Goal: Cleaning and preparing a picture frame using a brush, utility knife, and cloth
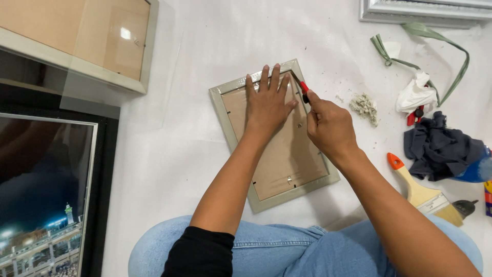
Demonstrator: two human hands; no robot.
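A small picture frame [266,200] with a pale silver-green border lies face down on the white floor, its brown backing board [287,164] facing up. My left hand [267,102] presses flat on the upper part of the board, fingers spread. My right hand [330,127] grips a small tool with a red handle [304,87], whose tip touches the frame's inner edge at the top right corner. My knees in blue jeans [287,251] sit just below the frame.
A large black-framed night cityscape picture [46,205] and a pale frame [77,36] lie at left. At right are a paintbrush with an orange tip [417,192], a dark cloth [441,149], green ribbon [441,41], white tissue [416,95], a crumb pile [365,106] and a silver frame [425,11].
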